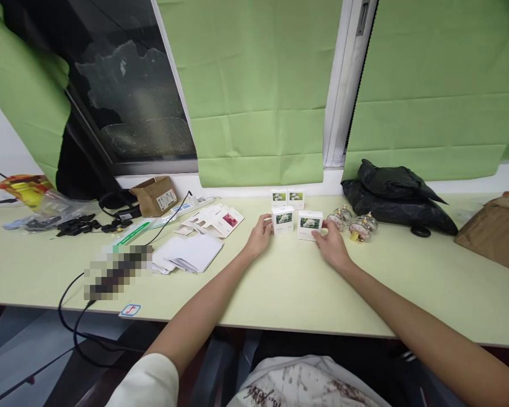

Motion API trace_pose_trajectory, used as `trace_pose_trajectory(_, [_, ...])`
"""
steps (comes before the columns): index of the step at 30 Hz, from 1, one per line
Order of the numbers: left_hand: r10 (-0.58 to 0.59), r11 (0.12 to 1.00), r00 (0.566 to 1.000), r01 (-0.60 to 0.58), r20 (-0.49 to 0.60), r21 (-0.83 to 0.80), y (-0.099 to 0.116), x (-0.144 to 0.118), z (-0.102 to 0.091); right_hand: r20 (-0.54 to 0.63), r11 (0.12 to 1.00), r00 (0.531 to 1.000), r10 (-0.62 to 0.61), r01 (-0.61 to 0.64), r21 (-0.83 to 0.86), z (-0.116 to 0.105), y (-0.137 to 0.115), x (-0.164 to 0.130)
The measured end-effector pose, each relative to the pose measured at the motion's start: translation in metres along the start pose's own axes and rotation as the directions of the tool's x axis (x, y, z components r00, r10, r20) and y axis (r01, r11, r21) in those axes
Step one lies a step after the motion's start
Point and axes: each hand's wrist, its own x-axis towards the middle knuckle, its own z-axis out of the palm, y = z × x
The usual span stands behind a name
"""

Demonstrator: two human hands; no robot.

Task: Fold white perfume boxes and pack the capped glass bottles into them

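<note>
Four small picture boxes are grouped near the back of the table, two in front and two behind. My left hand (261, 236) is closed at the left edge of the front left white box (283, 221), which has a white-flower picture. With the thumb on its front and fingers at its right side, my right hand (333, 244) grips the front right white box (309, 225). Both stand upright with a narrow gap between them. Behind them are a back left box (279, 198) and a back right box (296, 198), side by side, their lower parts partly hidden.
Two ornate glass bottles (363, 227) lie right of the boxes, before black plastic bags (401, 198). Flattened white cartons (190, 251) lie left, near a brown cardboard box (155, 196) and a power strip (190, 206). A cable crosses the left table edge. A larger carton (496, 232) sits far right.
</note>
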Motion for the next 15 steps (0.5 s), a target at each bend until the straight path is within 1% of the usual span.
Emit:
trace_pose_trajectory(2, [-0.001, 1.0, 0.999, -0.001, 0.053, 0.028, 0.004, -0.003, 0.004, 0.02, 1.0, 1.0, 0.013, -0.014, 0.016, 0.0, 0.0, 0.001])
trace_pose_trajectory(4, [0.0, 1.0, 0.997, -0.002, 0.079, 0.031, 0.009, -0.006, 0.009, 0.038, 0.999, 0.999, 0.025, -0.026, 0.03, 0.0, 0.0, 0.001])
trace_pose_trajectory(7, [-0.007, 0.999, 0.999, 0.005, 0.054, 0.039, 0.017, -0.008, 0.016, 0.073, 0.997, 0.997, 0.029, -0.034, 0.071, 0.0, 0.001, 0.002])
trace_pose_trajectory(11, [-0.048, 0.992, 0.999, 0.049, -0.012, 0.12, 0.022, -0.008, 0.018, 0.14, 0.987, 0.99, 0.015, -0.037, 0.154, 0.001, 0.001, 0.003])
trace_pose_trajectory(15, [-0.029, 0.991, 1.0, 0.028, 0.002, 0.129, 0.021, -0.008, 0.014, 0.162, 0.984, 0.987, 0.017, -0.045, 0.173, 0.0, -0.002, 0.002])
